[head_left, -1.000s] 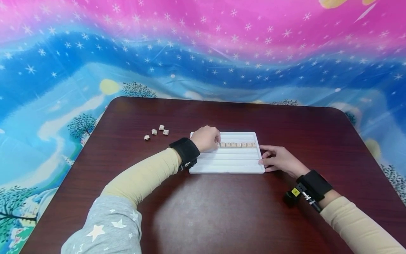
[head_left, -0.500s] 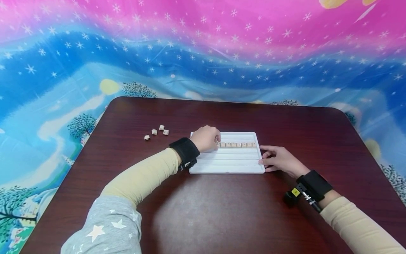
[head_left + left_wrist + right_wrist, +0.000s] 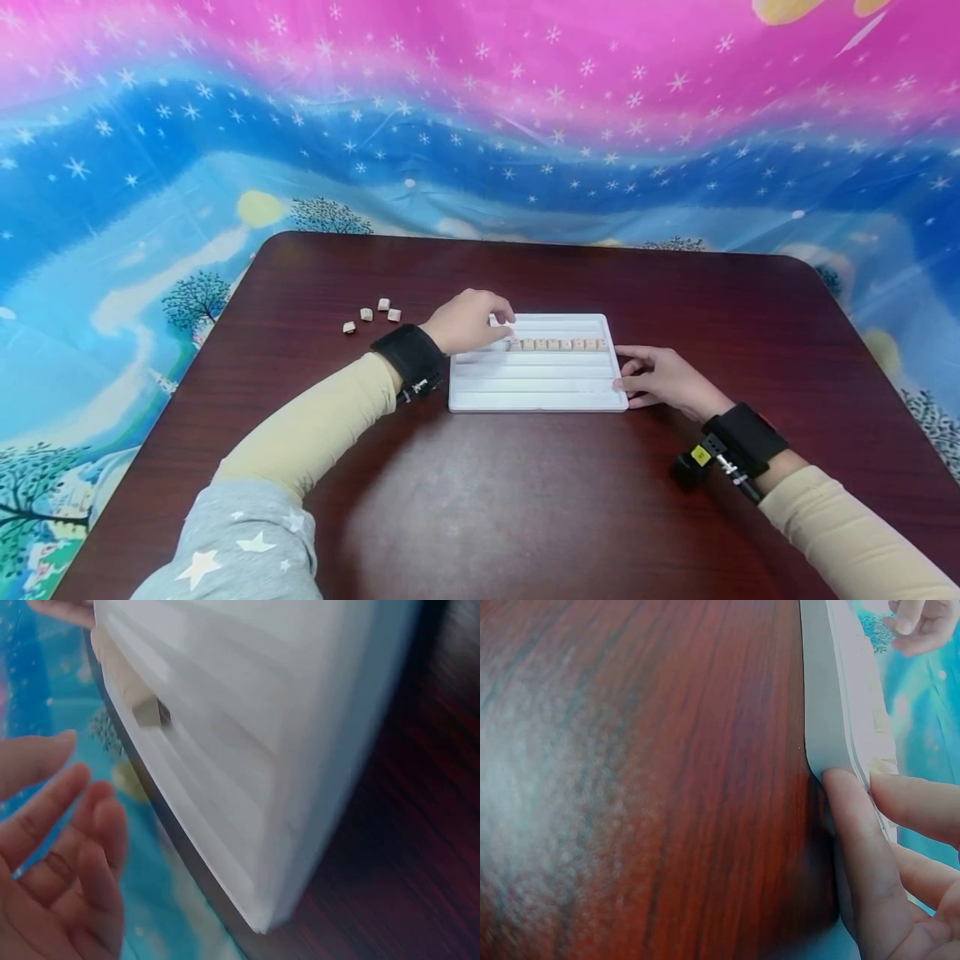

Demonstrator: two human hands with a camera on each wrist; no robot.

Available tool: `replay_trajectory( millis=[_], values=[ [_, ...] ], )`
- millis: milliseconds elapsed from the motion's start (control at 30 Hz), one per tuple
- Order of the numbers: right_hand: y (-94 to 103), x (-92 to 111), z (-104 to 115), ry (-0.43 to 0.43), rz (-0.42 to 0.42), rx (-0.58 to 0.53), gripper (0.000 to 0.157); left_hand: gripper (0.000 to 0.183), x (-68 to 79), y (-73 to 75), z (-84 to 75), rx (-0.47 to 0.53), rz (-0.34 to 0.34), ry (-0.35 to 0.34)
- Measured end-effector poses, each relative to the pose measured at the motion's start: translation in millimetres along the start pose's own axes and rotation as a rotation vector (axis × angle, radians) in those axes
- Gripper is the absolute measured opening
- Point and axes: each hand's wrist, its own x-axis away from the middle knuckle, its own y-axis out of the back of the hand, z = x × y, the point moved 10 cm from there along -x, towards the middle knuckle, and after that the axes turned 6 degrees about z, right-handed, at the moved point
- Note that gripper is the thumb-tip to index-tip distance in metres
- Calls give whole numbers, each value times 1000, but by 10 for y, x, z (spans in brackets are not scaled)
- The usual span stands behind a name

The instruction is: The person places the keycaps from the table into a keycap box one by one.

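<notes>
In the head view a white ridged tray (image 3: 538,385) lies on the table, with a row of cream keycaps (image 3: 558,344) in one of its grooves. My left hand (image 3: 468,321) hovers over the tray's upper left, just past the row's left end, thumb and fingers apart. In the left wrist view the same hand (image 3: 67,862) holds nothing and is clear of the row's end keycap (image 3: 146,712). At the tray's right edge my right hand (image 3: 660,379) holds the rim; its thumb (image 3: 851,825) lies against the outer wall in the right wrist view.
Several loose keycaps (image 3: 367,314) lie on the dark wooden table (image 3: 480,500), left of the tray. Behind the table hangs a pink and blue patterned cloth (image 3: 480,150). Both wrists wear black camera bands (image 3: 408,358).
My left hand has let go at the row's left end and drawn back to the left, fingers spreading. The end keycap stays in the groove. My right hand keeps its place.
</notes>
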Motion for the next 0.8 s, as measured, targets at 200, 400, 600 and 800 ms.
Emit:
replay_trajectory(
  millis=[200, 400, 600, 800],
  values=[
    [-6, 8, -23, 0, 4, 0, 73, 21, 144, 135, 93, 15, -63, -77],
    [-6, 5, -40, 2, 3, -8, 73, 20, 296, 266, 230, 22, -118, -99],
    [-11, -4, -41, -7, -2, -6, 74, 18, 439, 355, 434, 6, -142, -72],
    [5, -5, -7, -6, -4, 5, 74, 18, 586, 419, 731, -13, -165, -17]
  ],
)
